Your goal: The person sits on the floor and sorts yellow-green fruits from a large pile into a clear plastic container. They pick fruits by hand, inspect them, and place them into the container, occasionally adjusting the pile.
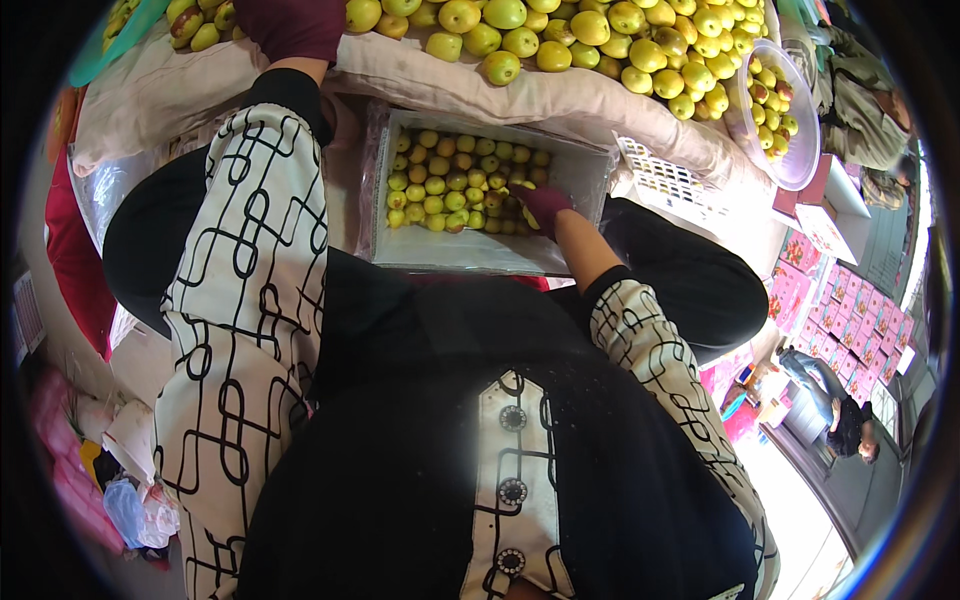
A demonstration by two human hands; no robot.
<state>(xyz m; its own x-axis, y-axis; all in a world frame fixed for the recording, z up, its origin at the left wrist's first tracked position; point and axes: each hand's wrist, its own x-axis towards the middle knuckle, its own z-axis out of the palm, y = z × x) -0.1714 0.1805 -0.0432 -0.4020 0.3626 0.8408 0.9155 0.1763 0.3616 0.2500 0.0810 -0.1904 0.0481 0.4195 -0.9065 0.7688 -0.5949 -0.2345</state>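
Note:
My right hand (544, 205), in a maroon glove, is down inside a lined white box (480, 251) at my lap. Its fingers curl around a yellow-green jujube (531, 218), partly hidden by the glove. Rows of similar jujubes (435, 186) cover much of the box floor, some with brown patches. At the top edge, my left hand (291, 28), gloved in the same maroon, is over the cloth-covered surface beside a large pile of jujubes (589, 28). Its fingers are cut off by the frame, so its grasp is hidden.
Pale padded cloth (525, 101) edges the raised surface. A clear plastic bowl (799, 142) of jujubes stands at its right end. A white perforated basket (667, 180) sits below it. Pink printed cartons (855, 322) are stacked far right, near another person (832, 405). Plastic bags (124, 514) lie at left.

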